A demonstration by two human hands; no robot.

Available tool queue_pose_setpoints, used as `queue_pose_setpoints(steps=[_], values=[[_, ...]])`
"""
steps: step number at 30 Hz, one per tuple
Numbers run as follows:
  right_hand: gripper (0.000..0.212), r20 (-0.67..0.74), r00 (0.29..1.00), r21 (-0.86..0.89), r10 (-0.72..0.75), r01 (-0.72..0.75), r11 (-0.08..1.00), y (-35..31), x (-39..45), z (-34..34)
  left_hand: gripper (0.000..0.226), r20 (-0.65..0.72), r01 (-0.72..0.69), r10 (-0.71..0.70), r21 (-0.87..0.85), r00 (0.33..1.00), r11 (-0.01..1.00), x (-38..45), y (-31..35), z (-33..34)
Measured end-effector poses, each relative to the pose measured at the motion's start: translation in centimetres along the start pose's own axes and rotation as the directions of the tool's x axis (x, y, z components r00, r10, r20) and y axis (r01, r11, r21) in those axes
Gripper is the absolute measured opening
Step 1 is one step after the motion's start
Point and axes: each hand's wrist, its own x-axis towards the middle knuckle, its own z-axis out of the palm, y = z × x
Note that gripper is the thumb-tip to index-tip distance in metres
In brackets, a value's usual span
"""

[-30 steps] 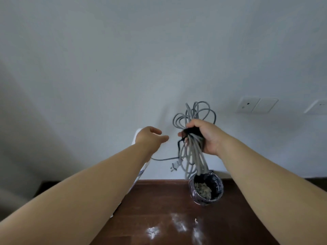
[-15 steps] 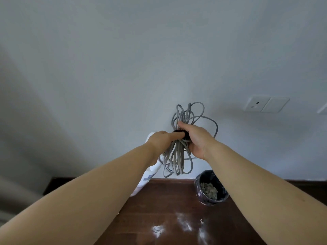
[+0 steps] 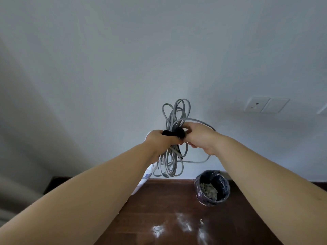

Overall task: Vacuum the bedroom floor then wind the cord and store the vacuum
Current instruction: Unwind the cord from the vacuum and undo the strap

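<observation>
Against the pale wall [image 3: 123,68], both hands' grips, left hand [image 3: 161,140] and right hand [image 3: 200,137], clasp the coiled cord [image 3: 174,161].

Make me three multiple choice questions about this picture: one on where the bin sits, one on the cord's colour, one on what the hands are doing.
1. Where is the bin?
A. on the floor by the wall
B. on a shelf
C. in one hand

2. What colour is the coiled cord?
A. red
B. grey
C. yellow

3. What are the hands doing?
A. hanging idle
B. pressing the wall
C. both holding the cord bundle

Answers: 1 A, it stands on the dark wood floor. 2 B, its loops are grey. 3 C, left hand and right hand meet at the black strap.
</observation>
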Motion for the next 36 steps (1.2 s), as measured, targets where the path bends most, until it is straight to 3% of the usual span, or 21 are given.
queue_pose_setpoints(steps=[6,10,15,19,23,25,28,32,36], values=[[0.028,-0.096,0.995,0.154,0.003,0.012,0.988,1.1,0.3,0.7,0.015,0.061,-0.003,0.004,-0.02,0.998,1.0,-0.3,0.0,-0.3],[0.018,-0.297,0.953,0.151,-0.062,0.112,0.982,1.0,0.8,1.4,0.014,0.056,-0.002,0.003,-0.025,0.998,1.0,-0.6,0.1,-0.4],[0.018,-0.498,0.864,0.179,0.073,0.02,0.984,1.5,1.1,0.5,0.033,0.012,0.018,-0.019,0.056,1.0,0.998,0.1,-0.2,-1.0],[0.017,-0.283,0.929,0.643,0.239,-0.001,0.766,1.1,0.6,-0.7,0.038,-0.01,0.023,-0.022,0.077,1.0,0.997,0.5,-0.1,-1.1],[0.024,-0.269,0.92,0.817,0.285,0.061,0.574,0.9,-0.2,-1.9,0.049,0.043,0.041,-0.043,0.057,0.998,0.998,1.2,-0.4,-1.3],[0.015,-0.283,0.911,0.771,0.3,0.031,0.636,0.7,-0.5,-1.2,0.051,0.074,0.044,-0.047,0.042,0.996,0.998,1.2,-0.7,-0.9],[0.02,-0.213,0.95,0.589,0.226,-0.06,0.806,0.7,-0.8,1.1,0.052,0.088,0.038,-0.039,0.009,0.995,0.999,0.7,-1.1,0.2],[0.016,-0.047,0.991,0.646,0.127,-0.067,0.761,0.9,-1.4,1.6,0.057,0.072,0.049,-0.046,-0.047,0.996,0.998,0.6,-0.6,0.3],[0.016,0.039,0.993,0.529,0.112,-0.115,0.841,1.2,-1.3,1.4,0.046,0.061,0.061,-0.056,-0.096,0.997,0.993,0.7,-0.1,-0.5]])
